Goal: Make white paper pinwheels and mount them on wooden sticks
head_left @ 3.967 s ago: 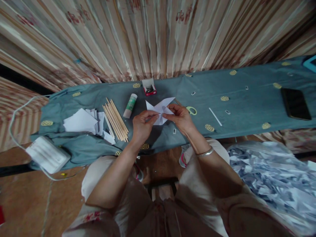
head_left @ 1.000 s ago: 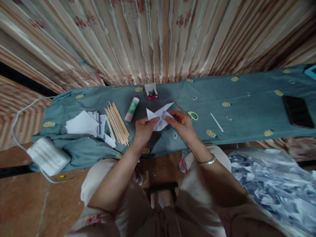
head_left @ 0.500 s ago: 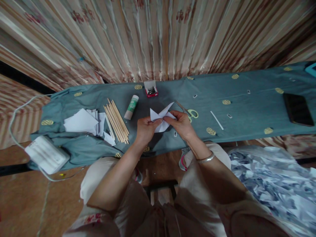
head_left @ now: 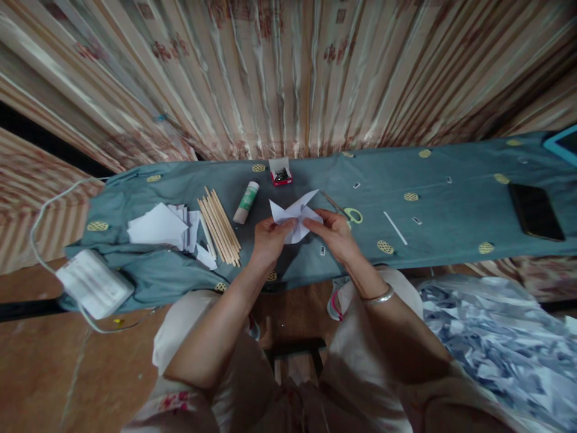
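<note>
Pinching the white paper pinwheel (head_left: 296, 221) over the teal tablecloth (head_left: 455, 219), the left hand (head_left: 269, 237) grips, thumb against fingers, at its eight o'clock; the right hand (head_left: 334, 233) likewise at four, a glue stick (head_left: 246, 203) lying at ten.

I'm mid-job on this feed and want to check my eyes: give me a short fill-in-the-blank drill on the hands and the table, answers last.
The folded paper, held by the left hand and the right hand, is coloured ____.
The silver bracelet is worn on the ____ arm.
The wooden sticks lie nearer to the ____ hand than to the other.
The small open box has a front coloured ____.

Missing words: white; right; left; red.
</note>
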### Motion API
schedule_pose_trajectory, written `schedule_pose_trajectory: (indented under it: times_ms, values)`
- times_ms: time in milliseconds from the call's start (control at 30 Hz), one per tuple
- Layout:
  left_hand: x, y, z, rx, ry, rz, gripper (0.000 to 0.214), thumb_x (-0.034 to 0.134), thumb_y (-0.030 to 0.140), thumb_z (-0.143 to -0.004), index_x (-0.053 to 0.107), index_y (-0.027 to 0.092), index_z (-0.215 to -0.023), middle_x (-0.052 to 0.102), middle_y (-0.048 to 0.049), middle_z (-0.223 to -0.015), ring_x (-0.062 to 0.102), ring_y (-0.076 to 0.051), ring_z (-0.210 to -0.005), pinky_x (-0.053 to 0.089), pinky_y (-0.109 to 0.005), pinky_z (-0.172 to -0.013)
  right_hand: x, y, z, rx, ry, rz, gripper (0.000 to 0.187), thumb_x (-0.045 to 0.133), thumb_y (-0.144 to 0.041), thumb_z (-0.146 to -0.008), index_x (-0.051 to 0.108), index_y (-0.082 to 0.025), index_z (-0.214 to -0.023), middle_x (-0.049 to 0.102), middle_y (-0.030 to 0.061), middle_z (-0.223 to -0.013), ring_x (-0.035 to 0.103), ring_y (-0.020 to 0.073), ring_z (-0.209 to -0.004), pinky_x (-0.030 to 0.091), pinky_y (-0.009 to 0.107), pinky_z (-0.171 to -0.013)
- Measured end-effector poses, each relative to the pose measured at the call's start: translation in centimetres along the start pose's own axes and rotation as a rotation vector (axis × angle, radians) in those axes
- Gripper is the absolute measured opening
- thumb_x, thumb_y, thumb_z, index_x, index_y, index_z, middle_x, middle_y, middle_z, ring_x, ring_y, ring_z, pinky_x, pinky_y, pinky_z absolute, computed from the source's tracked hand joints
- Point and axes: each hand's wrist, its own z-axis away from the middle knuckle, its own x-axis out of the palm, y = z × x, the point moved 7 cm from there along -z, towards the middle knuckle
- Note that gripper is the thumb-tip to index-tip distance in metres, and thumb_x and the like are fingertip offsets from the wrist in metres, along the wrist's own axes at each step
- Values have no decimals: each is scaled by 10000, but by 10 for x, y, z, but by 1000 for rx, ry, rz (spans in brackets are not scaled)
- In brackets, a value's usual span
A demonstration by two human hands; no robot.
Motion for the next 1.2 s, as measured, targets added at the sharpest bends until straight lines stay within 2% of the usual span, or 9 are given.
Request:
schedule_pose_trajectory:
  times_ms: [133,300,700,967,1200]
  values:
    - [-1,3,2,8,5,1,231,820,300,-510,732,136,-647,683,-7,-605,554,-110,-535,447,-246,-576,6,-1,2,-12,-5,-15,352,832,-458,-598,739,-196,-814,719,-4,-792,632,165,-725,515,303,-708]
    - [0,7,4,23,-7,17,285,847,336,-482,737,136,-652,698,-17,-628,567,-117,-551,443,-247,-580,9,-7,5,-9,17,3,366,841,-470,-547,732,-189,-755,715,-13,-735,603,146,-653,514,286,-671]
    - [4,6,16,-34,-45,86,325,886,317,-417,739,132,-639,707,-28,-608,580,-119,-540,454,-254,-590,8,-13,22,-9,94,47,312,806,-435,-588,739,-185,-762,730,-9,-703,626,164,-641,507,290,-652]
    - [4,6,22,-17,-83,54,316,868,349,-481,736,131,-668,687,-11,-584,581,-129,-541,436,-247,-578,9,-8,30,7,160,21,289,811,-411,-565,711,-184,-714,708,-15,-640,584,140,-573,474,262,-593]
    - [0,8,24,-29,-58,88,335,876,356,-452,716,136,-648,690,-14,-599,588,-136,-552,437,-250,-577,13,-13,32,-22,151,51,327,819,-456,-557,689,-190,-696,684,-21,-641,556,133,-587,449,258,-594]
